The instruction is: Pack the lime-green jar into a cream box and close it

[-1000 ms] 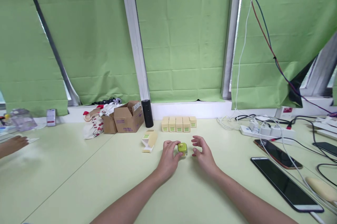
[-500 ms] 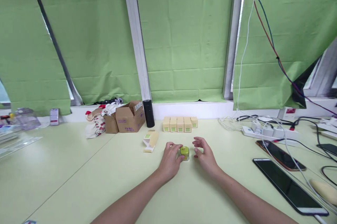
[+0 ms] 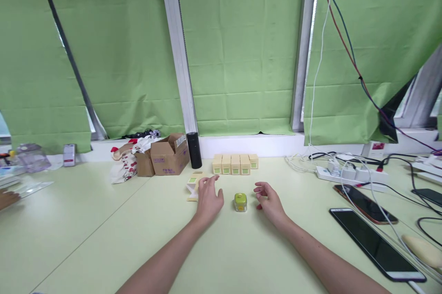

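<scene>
A small square jar with a green lid point(image 3: 241, 202) stands upright on the table between my hands, touched by neither. My left hand point(image 3: 209, 198) is open, fingers spread, just in front of an opened cream carton point(image 3: 192, 187) with a green label, and hides its right part. Whether the fingers touch the carton I cannot tell. My right hand point(image 3: 270, 202) is to the right of the jar, fingers loosely curled and apart, with nothing in it. Several closed cream cartons point(image 3: 235, 165) with green labels stand in a row behind the jar.
A cardboard box point(image 3: 170, 155), a black cylinder point(image 3: 194, 150) and a printed bag point(image 3: 125, 167) stand at the back left. On the right lie two phones point(image 3: 376, 243), a power strip point(image 3: 355, 175) and loose cables. Another person's hand point(image 3: 8, 198) shows at the left edge.
My left hand has let go of the green-lidded jar and moved left to the opened carton. My right hand has barely moved. Another person's hand has appeared at the left edge.
</scene>
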A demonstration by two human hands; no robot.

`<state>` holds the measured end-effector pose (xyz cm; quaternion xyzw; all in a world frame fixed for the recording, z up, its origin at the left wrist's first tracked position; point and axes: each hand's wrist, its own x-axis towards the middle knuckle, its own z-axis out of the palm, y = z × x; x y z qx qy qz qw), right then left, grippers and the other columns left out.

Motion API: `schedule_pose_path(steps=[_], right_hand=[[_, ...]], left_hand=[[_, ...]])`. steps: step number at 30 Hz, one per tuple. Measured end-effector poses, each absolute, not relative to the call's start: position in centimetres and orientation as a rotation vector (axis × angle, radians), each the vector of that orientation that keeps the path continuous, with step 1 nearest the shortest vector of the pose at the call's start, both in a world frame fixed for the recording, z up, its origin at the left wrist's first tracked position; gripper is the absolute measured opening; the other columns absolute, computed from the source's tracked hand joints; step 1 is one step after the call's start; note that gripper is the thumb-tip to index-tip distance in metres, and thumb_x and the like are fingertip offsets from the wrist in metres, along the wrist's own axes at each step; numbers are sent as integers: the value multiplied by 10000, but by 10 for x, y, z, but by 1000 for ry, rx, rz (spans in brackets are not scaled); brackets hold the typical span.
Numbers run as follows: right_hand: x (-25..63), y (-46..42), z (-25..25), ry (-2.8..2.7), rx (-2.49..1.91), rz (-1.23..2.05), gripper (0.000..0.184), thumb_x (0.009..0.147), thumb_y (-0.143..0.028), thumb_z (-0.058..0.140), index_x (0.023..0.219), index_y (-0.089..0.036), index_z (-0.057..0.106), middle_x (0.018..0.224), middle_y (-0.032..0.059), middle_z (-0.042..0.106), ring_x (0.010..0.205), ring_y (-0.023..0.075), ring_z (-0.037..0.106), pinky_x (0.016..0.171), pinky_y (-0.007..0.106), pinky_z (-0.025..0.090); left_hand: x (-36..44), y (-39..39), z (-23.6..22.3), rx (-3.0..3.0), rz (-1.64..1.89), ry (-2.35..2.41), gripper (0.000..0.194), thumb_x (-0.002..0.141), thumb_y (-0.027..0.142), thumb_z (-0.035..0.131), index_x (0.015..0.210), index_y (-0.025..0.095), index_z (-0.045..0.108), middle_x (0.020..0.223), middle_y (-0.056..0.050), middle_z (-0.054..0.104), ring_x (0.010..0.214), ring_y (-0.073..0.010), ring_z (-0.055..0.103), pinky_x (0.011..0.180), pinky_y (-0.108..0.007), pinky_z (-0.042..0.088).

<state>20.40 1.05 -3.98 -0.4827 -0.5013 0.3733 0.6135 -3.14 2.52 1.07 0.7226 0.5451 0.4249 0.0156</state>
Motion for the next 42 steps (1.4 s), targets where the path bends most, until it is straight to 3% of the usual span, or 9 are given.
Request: schedule_pose_path(steps=[5, 9, 18, 25, 30, 36, 42], right_hand=[[204, 12, -41, -1154, -1105, 850, 350, 711, -317, 639, 1054, -251, 667, 994, 77, 672, 937, 266, 640, 503, 318, 584], [204, 12, -42, -1155, -1103, 847, 350, 708, -318, 646, 1050, -247, 668, 982, 70, 673, 916, 255, 645, 500, 306, 580], [204, 10, -40, -1153, -1098, 840, 338, 708, -322, 664, 1037, -248, 679, 969, 70, 678, 904, 257, 653, 505, 313, 582], [203, 9, -40, -1161, -1105, 833, 337, 716, -329, 657, 1043, -252, 675, 974, 67, 685, 900, 253, 655, 500, 307, 573], [202, 5, -34, -1165, -1106, 804, 353, 732, -350, 657, 1070, -249, 667, 988, 69, 689, 929, 266, 647, 529, 317, 559], [198, -9, -17, -1325, -1141, 595, 323, 838, -409, 629, 1119, -257, 676, 1071, 79, 718, 942, 266, 623, 788, 421, 529], [187, -26, -2, -1431, -1104, 496, 348, 866, -466, 677, 1166, -291, 694, 1125, 86, 718, 1090, 307, 574, 989, 504, 468]], left_hand=[[-63, 44, 26, 2382, 1209, 2163, 495, 879, 163, 518, 1374, 161, 510, 1346, -175, 599, 1301, -366, 440, 1100, -537, 334], [-81, 54, 26, 2361, 909, 2479, 578, 878, 234, 562, 1420, 70, 447, 1394, -253, 553, 1313, -384, 489, 1142, -524, 279], [-87, 60, 14, 2362, 593, 2581, 606, 874, 222, 573, 1434, 63, 404, 1459, -276, 493, 1247, -350, 601, 1170, -503, 269], [-84, 59, 17, 2471, 762, 2460, 525, 873, 121, 490, 1395, 91, 439, 1420, -231, 521, 1250, -318, 583, 1167, -450, 306], [-67, 49, 21, 2545, 1054, 2172, 485, 894, 130, 480, 1378, 152, 467, 1398, -191, 527, 1325, -327, 516, 1097, -450, 425], [-41, 27, 28, 2634, 1301, 1810, 416, 973, 160, 389, 1380, 199, 465, 1416, -159, 515, 1301, -310, 552, 1068, -459, 484], [-25, 7, 30, 2868, 1491, 1401, 422, 970, 181, 486, 1385, 235, 431, 1379, -166, 553, 1352, -314, 516, 1144, -525, 456]])
